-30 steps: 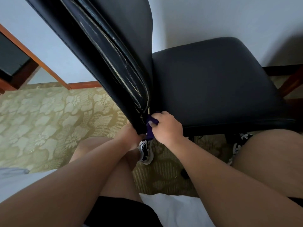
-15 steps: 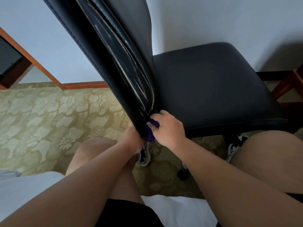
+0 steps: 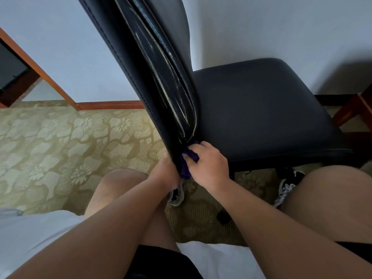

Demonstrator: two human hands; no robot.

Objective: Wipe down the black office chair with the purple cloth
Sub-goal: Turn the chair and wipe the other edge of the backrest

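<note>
The black office chair (image 3: pixel 261 109) stands in front of me, its worn backrest (image 3: pixel 145 63) rising to the upper left with pale cracks along its side edge. My right hand (image 3: pixel 209 166) grips the purple cloth (image 3: pixel 186 168) and presses it against the bottom of that edge, where backrest meets seat. My left hand (image 3: pixel 167 174) holds the backrest's lower end from the other side; its fingers are hidden behind the leather. Most of the cloth is covered by my right hand.
A patterned green-gold carpet (image 3: pixel 60 150) covers the floor. A white wall with a wooden baseboard (image 3: pixel 108 105) runs behind. Wooden furniture (image 3: pixel 354 111) stands at the right edge. My knees and patterned shoes (image 3: pixel 177 196) are below the chair, next to a chair caster (image 3: pixel 222 215).
My right hand has slid the cloth slightly up the backrest's lower edge. My view has shifted so the chair sits lower in frame. My left hand keeps its hold.
</note>
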